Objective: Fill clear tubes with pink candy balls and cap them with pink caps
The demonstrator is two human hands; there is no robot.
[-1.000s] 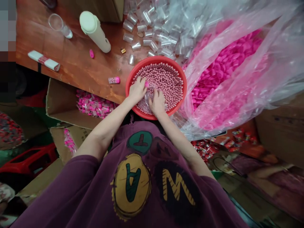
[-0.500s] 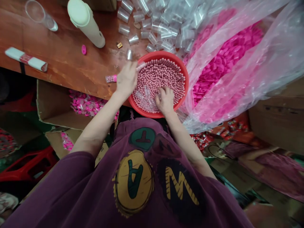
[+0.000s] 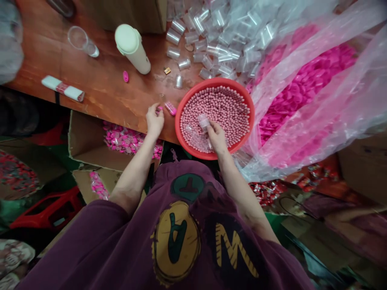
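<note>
A red basin full of small pink balls sits at the near edge of a wooden table. My right hand is inside the basin, its fingers closed on a small clear tube. My left hand rests on the table just left of the basin, fingers pinched on a filled tube with a pink cap. A second capped tube lies right beside it. Loose clear tubes lie in the basin near my right hand.
Several empty clear tubes lie behind the basin. A plastic bag of pink caps spreads to the right. A cream cylinder, a clear cup and a white roll stand at left. A cardboard box of filled tubes sits below the table edge.
My left hand has come out of the basin and down to the table edge on the left. My right hand has lifted a clear tube out of the balls.
</note>
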